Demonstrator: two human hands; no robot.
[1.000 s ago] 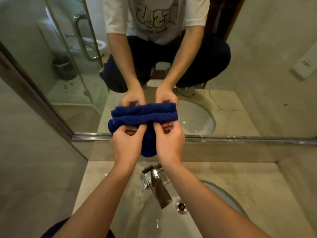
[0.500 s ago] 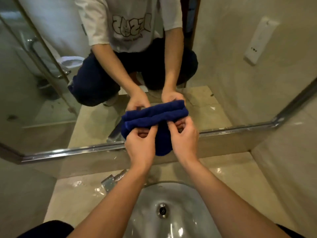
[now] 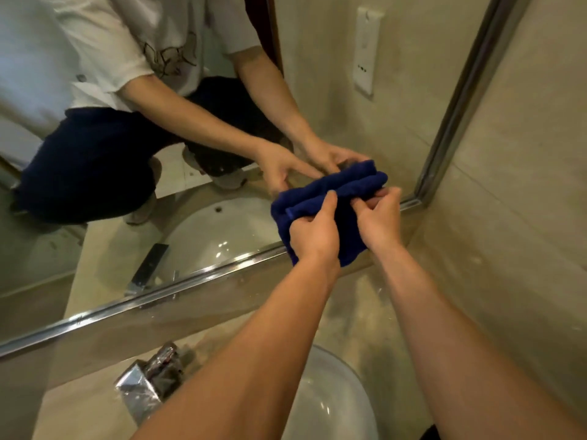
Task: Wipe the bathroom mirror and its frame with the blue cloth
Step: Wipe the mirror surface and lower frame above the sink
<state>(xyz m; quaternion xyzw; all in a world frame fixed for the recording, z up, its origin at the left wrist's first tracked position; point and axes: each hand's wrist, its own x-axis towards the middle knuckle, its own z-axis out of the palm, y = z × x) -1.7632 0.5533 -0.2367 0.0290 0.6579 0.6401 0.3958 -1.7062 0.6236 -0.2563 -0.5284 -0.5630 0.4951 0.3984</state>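
You are gripping the folded blue cloth (image 3: 330, 198) in both hands, your left hand (image 3: 313, 233) and right hand (image 3: 379, 222) pinching its upper fold side by side. The cloth is pressing against the mirror (image 3: 222, 154) near its lower right corner, just above the metal frame (image 3: 178, 285), with the sink (image 3: 330, 404) lying below your forearms.

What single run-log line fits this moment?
stage: wiping | cloth: blue cloth folded, held by left hand and right hand | place: mirror lower right corner, near frame
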